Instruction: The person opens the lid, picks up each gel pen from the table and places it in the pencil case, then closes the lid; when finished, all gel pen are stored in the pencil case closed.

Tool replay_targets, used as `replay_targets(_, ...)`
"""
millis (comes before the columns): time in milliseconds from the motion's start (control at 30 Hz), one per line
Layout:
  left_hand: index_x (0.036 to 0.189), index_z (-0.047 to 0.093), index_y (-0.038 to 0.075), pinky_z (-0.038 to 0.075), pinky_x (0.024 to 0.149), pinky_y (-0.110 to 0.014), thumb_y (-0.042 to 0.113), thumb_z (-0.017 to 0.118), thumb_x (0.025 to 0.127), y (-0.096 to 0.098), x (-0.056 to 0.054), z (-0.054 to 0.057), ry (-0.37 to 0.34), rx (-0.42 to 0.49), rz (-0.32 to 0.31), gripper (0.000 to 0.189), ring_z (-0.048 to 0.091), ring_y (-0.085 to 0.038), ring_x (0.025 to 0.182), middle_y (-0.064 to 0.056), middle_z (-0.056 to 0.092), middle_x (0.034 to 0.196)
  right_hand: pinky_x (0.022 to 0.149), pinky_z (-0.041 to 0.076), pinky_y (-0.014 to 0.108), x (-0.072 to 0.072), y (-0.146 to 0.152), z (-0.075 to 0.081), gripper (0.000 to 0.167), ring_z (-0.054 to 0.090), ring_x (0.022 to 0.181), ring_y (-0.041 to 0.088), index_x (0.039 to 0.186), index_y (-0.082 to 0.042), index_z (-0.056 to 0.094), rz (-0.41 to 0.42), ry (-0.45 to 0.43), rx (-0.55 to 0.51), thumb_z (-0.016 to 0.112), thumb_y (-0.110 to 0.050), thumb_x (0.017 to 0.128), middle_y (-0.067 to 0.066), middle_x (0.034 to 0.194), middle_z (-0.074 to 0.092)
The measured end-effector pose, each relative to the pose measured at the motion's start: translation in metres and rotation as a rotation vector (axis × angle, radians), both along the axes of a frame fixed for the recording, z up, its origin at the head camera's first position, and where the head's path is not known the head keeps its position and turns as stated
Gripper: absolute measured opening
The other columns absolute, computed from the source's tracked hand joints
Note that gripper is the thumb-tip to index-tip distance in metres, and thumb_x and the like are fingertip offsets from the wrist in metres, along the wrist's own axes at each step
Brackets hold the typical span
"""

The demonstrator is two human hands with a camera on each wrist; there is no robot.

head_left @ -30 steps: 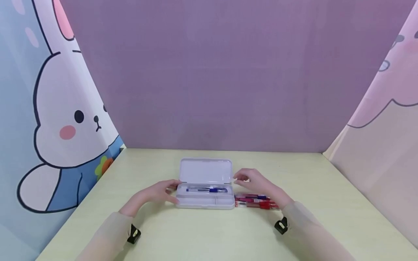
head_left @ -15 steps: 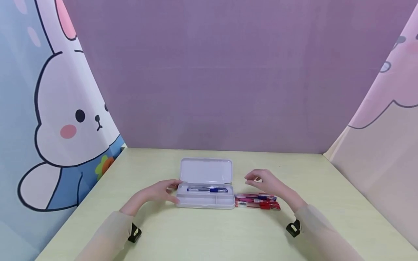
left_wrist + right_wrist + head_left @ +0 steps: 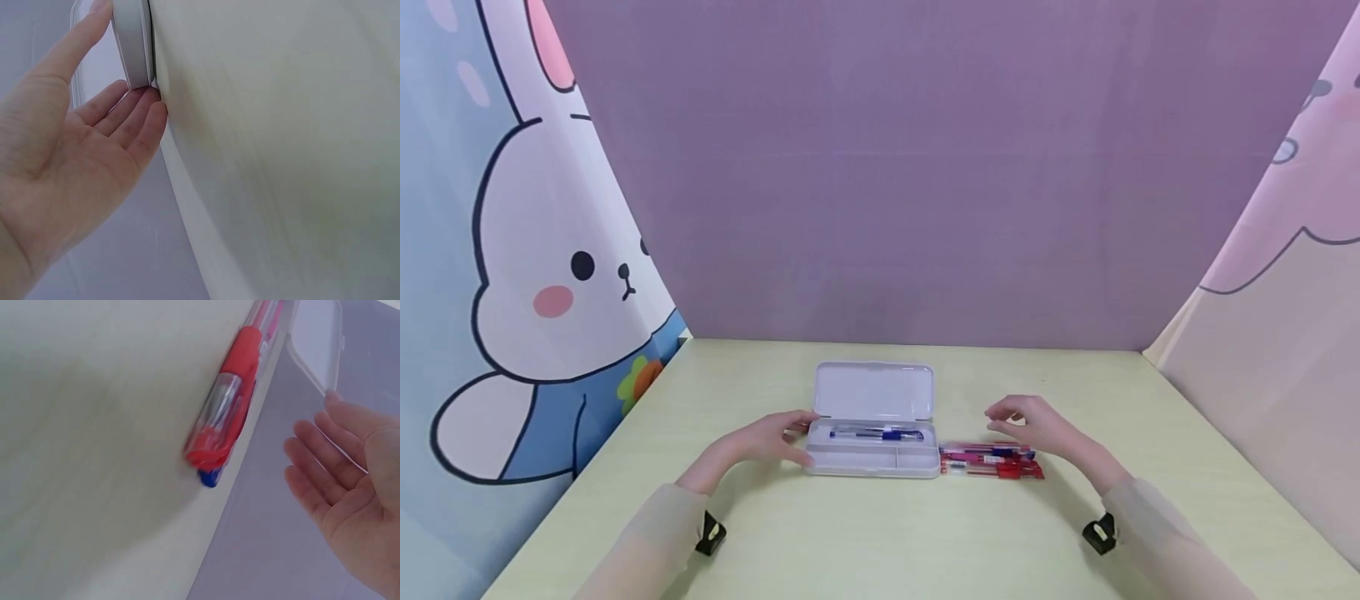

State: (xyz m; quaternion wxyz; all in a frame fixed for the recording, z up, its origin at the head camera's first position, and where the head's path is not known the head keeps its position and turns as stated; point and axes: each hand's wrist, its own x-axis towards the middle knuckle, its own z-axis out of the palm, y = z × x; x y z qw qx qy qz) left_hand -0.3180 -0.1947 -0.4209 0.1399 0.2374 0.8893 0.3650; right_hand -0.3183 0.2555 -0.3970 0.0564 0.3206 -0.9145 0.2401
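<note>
A white plastic pencil case (image 3: 850, 462) lies on the table with its lid (image 3: 874, 392) raised back. My left hand (image 3: 766, 439) holds its left end, thumb at the front corner and fingers at the back; the left wrist view shows the fingertips against the case's end (image 3: 134, 47). In the rear compartment lies a clear pen with a blue grip (image 3: 891, 435). Several red, pink and blue pens (image 3: 992, 460) lie together just right of the case. My right hand (image 3: 1036, 423) hovers behind and above their cap ends, fingers loosely bent and holding nothing. In the right wrist view a red-capped pen (image 3: 240, 356) shows close.
The front of the case is divided into a long and a short compartment (image 3: 916, 458). A purple panel (image 3: 880, 208) stands behind the pale table (image 3: 865, 533). Cartoon-printed cloths hang at left (image 3: 550, 208) and right (image 3: 1285, 333). Each sleeve carries a black strap buckle.
My right hand has moved from beside the lid to the right, away from the case, uncovering more of the pens. The left hand and the case stay in place.
</note>
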Motion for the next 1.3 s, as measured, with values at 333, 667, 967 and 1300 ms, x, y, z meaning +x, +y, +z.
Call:
replay_targets(333, 0.137, 0.041, -0.003, 0.043, 0.103, -0.048, 0.026, 0.074, 0.081, -0.003, 0.000, 0.001, 0.017, 0.008, -0.045, 0.072, 0.046, -0.038, 0.124, -0.024, 0.045, 0.137, 0.075, 0.057, 0.030, 0.002, 0.016, -0.006, 0.024, 0.065, 0.084, 0.018, 0.105, 0.003, 0.067, -0.013, -0.050, 0.023, 0.065, -0.013, 0.087, 0.013, 0.097, 0.069)
replay_targets(667, 0.138, 0.041, 0.000, 0.041, 0.104, -0.048, 0.027, 0.074, 0.081, -0.005, -0.003, -0.002, -0.008, 0.032, -0.042, 0.072, 0.045, -0.037, 0.126, -0.021, 0.044, 0.139, 0.070, 0.055, 0.024, 0.003, 0.025, -0.013, 0.021, 0.062, 0.081, 0.014, 0.103, 0.001, 0.067, -0.034, -0.131, 0.065, 0.064, -0.013, 0.088, 0.006, 0.093, 0.069)
replay_targets(967, 0.139, 0.040, 0.000, 0.040, 0.105, -0.049, 0.028, 0.074, 0.081, -0.006, -0.004, -0.003, -0.020, 0.031, -0.036, 0.073, 0.044, -0.037, 0.126, -0.021, 0.044, 0.140, 0.065, 0.050, 0.022, 0.003, 0.025, -0.016, 0.014, 0.057, 0.078, 0.009, 0.097, -0.002, 0.071, -0.030, -0.115, 0.089, 0.065, -0.009, 0.086, 0.003, 0.088, 0.066)
replay_targets(1300, 0.139, 0.041, 0.001, 0.040, 0.104, -0.050, 0.028, 0.074, 0.081, -0.006, -0.004, -0.003, -0.004, 0.013, -0.038, 0.072, 0.045, -0.037, 0.125, -0.021, 0.045, 0.139, 0.064, 0.048, 0.023, 0.001, 0.023, -0.018, 0.013, 0.053, 0.074, 0.007, 0.094, -0.003, 0.073, -0.032, -0.066, 0.148, 0.065, -0.008, 0.086, -0.002, 0.083, 0.060)
